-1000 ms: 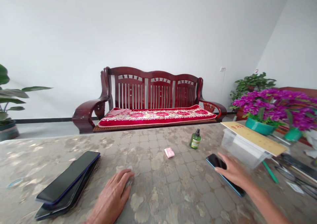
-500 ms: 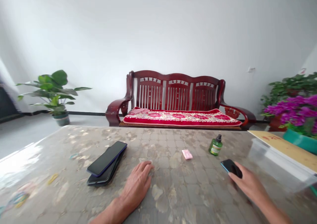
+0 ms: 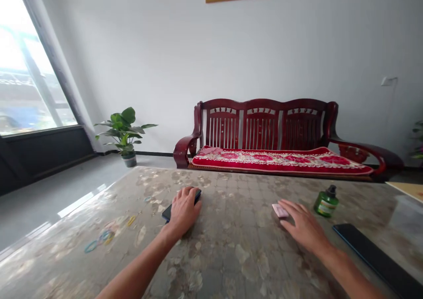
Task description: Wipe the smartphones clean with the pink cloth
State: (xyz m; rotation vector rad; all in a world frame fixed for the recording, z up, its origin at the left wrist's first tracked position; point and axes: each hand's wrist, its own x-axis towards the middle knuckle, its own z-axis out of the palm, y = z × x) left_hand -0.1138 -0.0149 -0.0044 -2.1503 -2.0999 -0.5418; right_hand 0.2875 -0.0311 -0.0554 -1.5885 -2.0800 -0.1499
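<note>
My left hand (image 3: 183, 211) is closed over a dark smartphone (image 3: 167, 212), whose ends show on both sides of the fingers. Whether a second phone lies under it is hidden. Further right, my right hand (image 3: 306, 226) reaches over the table with thumb and fingers apart. Its fingertips touch or overlap a small pink packet (image 3: 279, 210) lying flat. Beside my right forearm lies another black smartphone (image 3: 376, 255) with a blue edge. A green bottle (image 3: 325, 204) with a black top stands just beyond that phone.
The table (image 3: 231, 246) has a patterned, glossy cover. Coloured bands (image 3: 104, 237) and a yellow band (image 3: 131, 220) lie at the left. Behind the table stands a wooden bench (image 3: 261, 127) with a red cover. A potted plant (image 3: 127, 134) is at the back left.
My view has turned left. My left hand has moved onto the phones at the left. My right hand has let go of its phone, now lying on the table, and moved to the pink packet.
</note>
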